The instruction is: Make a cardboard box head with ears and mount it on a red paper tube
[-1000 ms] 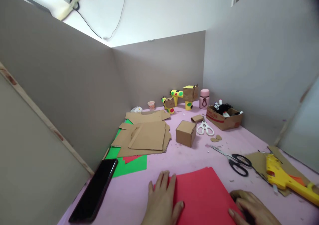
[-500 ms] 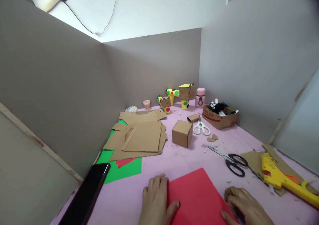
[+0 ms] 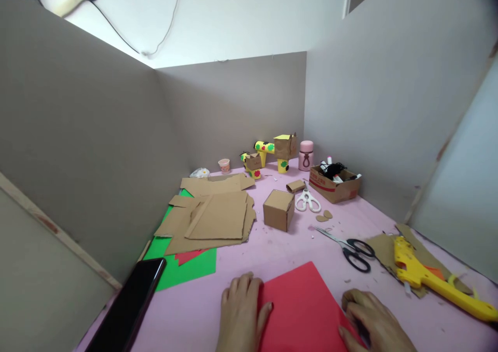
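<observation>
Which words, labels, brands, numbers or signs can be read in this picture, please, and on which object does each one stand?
No text can be read with certainty.
Open cardboard box: red printed characters, too blurred to read.
Pink bottle: dark looped mark, no readable letters.
Small cup: print too small to read.
Red paper: no writing visible.
Phone: dark screen, nothing readable.

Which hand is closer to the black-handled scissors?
Right. The right hand, at the red paper's right edge, is on the near side of the black-handled scissors; the left hand is farther off, at the opposite edge.
</observation>
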Motion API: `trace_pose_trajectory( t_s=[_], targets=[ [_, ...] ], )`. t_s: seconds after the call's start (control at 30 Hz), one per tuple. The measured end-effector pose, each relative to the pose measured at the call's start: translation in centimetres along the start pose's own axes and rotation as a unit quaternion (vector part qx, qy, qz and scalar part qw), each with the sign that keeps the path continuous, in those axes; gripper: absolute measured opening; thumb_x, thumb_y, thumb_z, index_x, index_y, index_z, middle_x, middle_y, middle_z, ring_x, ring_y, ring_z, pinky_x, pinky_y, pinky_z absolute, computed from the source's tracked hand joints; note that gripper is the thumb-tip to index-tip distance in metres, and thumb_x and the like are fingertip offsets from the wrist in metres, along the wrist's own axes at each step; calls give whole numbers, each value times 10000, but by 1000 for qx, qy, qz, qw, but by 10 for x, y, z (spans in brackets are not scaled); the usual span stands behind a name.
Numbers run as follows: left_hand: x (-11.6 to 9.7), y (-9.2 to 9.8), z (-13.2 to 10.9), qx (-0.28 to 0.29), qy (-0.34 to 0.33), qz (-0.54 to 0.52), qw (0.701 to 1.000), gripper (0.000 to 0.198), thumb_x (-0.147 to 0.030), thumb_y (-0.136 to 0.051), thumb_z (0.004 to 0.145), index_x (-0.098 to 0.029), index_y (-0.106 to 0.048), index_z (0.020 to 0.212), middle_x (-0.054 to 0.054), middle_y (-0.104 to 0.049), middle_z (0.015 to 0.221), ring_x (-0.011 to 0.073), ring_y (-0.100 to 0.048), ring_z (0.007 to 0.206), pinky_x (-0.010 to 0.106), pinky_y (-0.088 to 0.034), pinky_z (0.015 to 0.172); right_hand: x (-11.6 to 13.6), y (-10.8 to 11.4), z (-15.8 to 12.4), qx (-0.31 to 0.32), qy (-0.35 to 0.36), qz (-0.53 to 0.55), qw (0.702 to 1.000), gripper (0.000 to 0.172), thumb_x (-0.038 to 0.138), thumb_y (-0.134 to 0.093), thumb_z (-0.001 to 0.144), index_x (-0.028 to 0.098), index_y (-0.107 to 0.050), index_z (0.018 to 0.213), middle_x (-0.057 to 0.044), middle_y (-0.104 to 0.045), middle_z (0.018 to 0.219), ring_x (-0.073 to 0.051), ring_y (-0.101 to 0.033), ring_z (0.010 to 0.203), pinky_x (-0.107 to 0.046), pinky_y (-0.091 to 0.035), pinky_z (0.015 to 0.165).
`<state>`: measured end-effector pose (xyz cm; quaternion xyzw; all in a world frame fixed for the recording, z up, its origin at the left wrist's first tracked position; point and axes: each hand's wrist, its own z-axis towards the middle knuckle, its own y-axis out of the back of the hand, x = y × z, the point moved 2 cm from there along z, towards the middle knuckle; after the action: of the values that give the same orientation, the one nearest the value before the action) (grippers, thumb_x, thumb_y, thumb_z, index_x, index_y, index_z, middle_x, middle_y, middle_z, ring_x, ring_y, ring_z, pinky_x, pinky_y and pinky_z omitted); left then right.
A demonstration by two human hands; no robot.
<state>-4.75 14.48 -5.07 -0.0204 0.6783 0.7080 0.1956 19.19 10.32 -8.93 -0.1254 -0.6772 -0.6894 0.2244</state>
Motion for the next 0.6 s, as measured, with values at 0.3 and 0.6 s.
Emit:
trace_pose_trajectory(
  t_s=[0.3,0.6],
  targets=[
    [6,-17,4,38,-200,75,976,487,-37,-370,851,-231,-523,1271,61,-516,1348,248,-479,1237,419,-439,990,1,-4,-1,-47,20,-19,999,147,245,-513,785,194,-530,649,-62,-623,818,-216,-596,775,-342,-491,682],
    [-19,-9,-7,238,-124,39,963,895,-558,-482,762,3,-196,1398,235,-63,1452,389,-58,1361,631,-111,1058,-5,-21,-14,-255,152,-190,936,359,325,-531,812,219,-583,1151,-154,-617,1235,-358,-600,1067,-496,-490,805]
  ],
)
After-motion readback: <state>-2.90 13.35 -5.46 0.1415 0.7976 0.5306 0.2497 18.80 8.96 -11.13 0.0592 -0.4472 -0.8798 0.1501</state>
